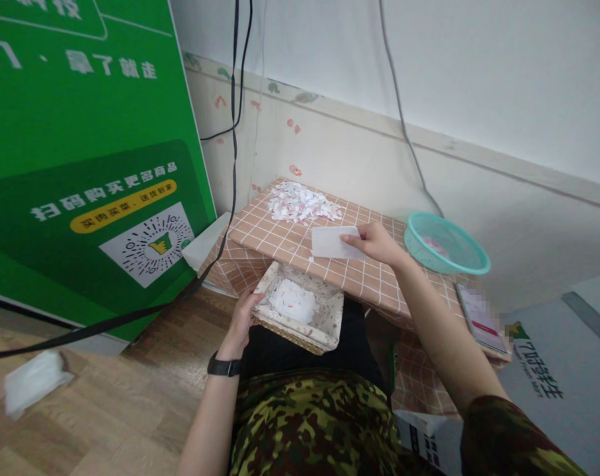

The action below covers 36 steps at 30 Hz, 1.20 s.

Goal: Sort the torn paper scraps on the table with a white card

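Observation:
My left hand [243, 318] is closed on the left rim of a lined woven basket [332, 317], held just below the table's front edge. Inside the basket lies a heap of white paper scraps [294, 301]. Above the table my right hand [374, 242] pinches a flat white card [332, 242] by its right end, thumb on top. Behind the card, a pile of white and pinkish paper scraps [302, 201] is spread near the wall. A few small scraps lie close to the card's lower edge.
The table [260, 228] has a brown checked cloth. At its right stand a turquoise plastic basket [478, 261] with some pinkish scraps and a phone [481, 317]. A black cable [234, 132] hangs at the left, before a green cabinet [81, 132]. A grey box [567, 357] stands at right.

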Available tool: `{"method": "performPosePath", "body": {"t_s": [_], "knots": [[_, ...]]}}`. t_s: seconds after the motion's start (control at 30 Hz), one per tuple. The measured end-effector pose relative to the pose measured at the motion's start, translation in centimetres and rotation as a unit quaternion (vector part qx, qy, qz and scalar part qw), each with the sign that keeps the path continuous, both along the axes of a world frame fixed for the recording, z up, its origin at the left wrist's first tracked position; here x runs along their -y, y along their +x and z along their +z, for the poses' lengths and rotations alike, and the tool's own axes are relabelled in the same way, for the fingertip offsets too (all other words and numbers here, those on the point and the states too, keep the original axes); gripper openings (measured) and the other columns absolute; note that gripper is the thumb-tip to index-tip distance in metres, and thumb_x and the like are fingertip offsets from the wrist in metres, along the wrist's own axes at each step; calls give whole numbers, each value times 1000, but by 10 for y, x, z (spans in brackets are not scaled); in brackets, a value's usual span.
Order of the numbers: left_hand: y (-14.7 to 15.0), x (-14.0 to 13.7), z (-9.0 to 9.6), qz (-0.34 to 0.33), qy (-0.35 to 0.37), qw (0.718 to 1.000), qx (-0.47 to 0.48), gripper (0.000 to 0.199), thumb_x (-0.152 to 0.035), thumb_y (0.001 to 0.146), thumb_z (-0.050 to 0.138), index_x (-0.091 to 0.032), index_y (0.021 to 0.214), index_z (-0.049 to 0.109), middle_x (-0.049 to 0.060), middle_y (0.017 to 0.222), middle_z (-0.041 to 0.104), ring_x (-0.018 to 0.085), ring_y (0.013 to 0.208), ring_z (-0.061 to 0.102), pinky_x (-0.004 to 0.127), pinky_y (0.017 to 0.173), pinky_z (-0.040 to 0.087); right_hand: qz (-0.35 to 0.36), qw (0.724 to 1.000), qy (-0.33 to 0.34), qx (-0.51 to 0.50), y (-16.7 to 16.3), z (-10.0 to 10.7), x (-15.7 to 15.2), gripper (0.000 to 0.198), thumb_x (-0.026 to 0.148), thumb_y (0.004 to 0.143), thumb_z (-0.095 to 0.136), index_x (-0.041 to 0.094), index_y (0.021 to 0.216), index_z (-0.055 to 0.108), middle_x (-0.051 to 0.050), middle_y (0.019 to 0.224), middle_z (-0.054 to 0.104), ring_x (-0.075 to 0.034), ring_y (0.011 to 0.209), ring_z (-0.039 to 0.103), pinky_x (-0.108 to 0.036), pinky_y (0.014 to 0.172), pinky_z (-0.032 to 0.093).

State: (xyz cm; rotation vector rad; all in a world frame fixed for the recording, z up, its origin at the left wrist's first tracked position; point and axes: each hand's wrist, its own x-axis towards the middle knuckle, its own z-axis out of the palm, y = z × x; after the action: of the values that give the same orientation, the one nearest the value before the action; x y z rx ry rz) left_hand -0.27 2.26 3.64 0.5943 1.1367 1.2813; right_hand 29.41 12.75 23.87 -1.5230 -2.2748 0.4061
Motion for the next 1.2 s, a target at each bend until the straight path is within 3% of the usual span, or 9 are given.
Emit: {"method": "performPosePath", "body": {"t_s": [0.23, 0.43, 0.83, 1.0, 1.2], "knots": [[0, 0, 3, 5, -7, 1000, 2, 49, -43, 64, 71, -18, 106, 70, 4, 83, 75, 25, 72, 67, 30, 56, 45, 25, 999, 37, 3, -19, -8, -1, 48, 54, 87, 49, 19, 55, 45, 2, 51, 39, -10, 51, 35, -28, 51, 23], [0, 1, 1, 6, -1, 1000, 7, 50, -42, 66, 71, -18, 109, 70, 5, 88, 75, 27, 76, 67, 31, 56, 46, -32, 997, 72, 8, -9, -14, -6, 52, 60, 87, 48, 20, 54, 42, 1, 51, 40, -10, 50, 34, -29, 51, 22], [0, 1, 1, -5, -3, 1000, -1, 45, -41, 68, 69, -17, 106, 69, 4, 81, 72, 23, 70, 64, 28, 54, 44, -37, 996, 50, -62, 16, -30, 14, 59, 68, 82, 50, 20, 50, 40, 3, 52, 33, -9, 49, 29, -28, 48, 21], [0, 2, 4, -1, -6, 1000, 5, 46, -41, 67, 70, -17, 105, 69, 3, 81, 72, 23, 70, 65, 28, 54, 45, -15, 995, 44, -87, 12, -39, 25, 57, 65, 84, 50, 19, 52, 41, 3, 52, 34, -9, 49, 29, -26, 47, 20], [0, 2, 4, -3, 6, 1000, 4, 44, -40, 69, 70, -16, 105, 69, 3, 81, 71, 21, 69, 64, 25, 51, 44, -37, 988, 55, -140, 11, -54, 42, 51, 59, 86, 52, 18, 56, 47, 3, 52, 35, -9, 49, 31, -26, 46, 21]]}}
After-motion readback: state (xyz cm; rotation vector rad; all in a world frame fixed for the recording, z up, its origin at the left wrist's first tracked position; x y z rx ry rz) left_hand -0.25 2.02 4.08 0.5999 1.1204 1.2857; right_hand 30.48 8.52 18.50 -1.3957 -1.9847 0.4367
